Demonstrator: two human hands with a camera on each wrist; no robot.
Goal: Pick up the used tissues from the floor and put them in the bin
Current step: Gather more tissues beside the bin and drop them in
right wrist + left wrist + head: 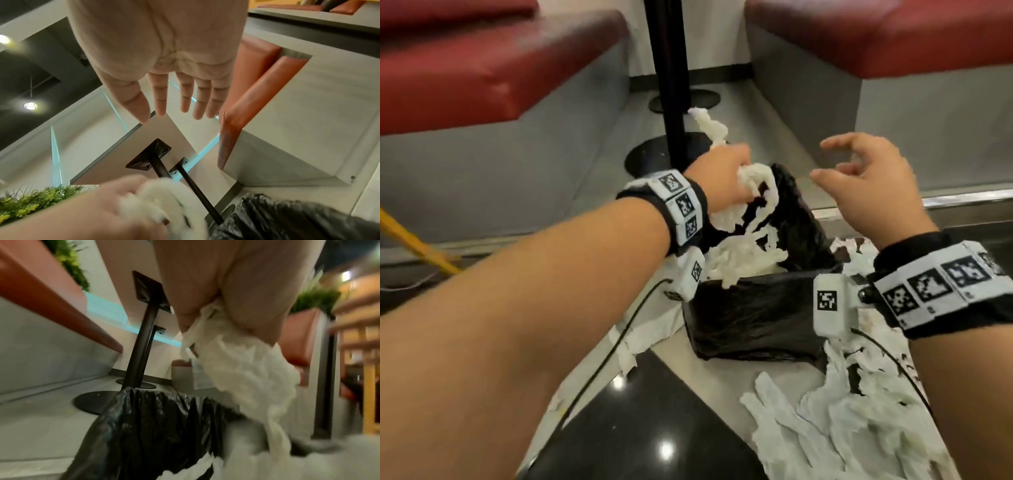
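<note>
My left hand (726,178) grips a long bunch of white tissue (753,192) over the mouth of a small bin lined with a black bag (753,318). The tissue hangs down into the bin, where more crumpled tissue (736,257) lies. In the left wrist view the tissue (242,366) trails from my fingers toward the bag rim (156,405). My right hand (866,171) hovers empty above the bin's far right side, fingers spread and loosely bent; the right wrist view shows its fingers (183,97) straight. Several used tissues (842,411) lie on the floor at the lower right.
Two red-cushioned benches (465,68) flank the spot, left and right. A black table post (671,85) on a round base stands just behind the bin, with tissue (709,123) beside it. More tissue (650,335) lies left of the bin. A yellow stick (410,240) crosses the far left.
</note>
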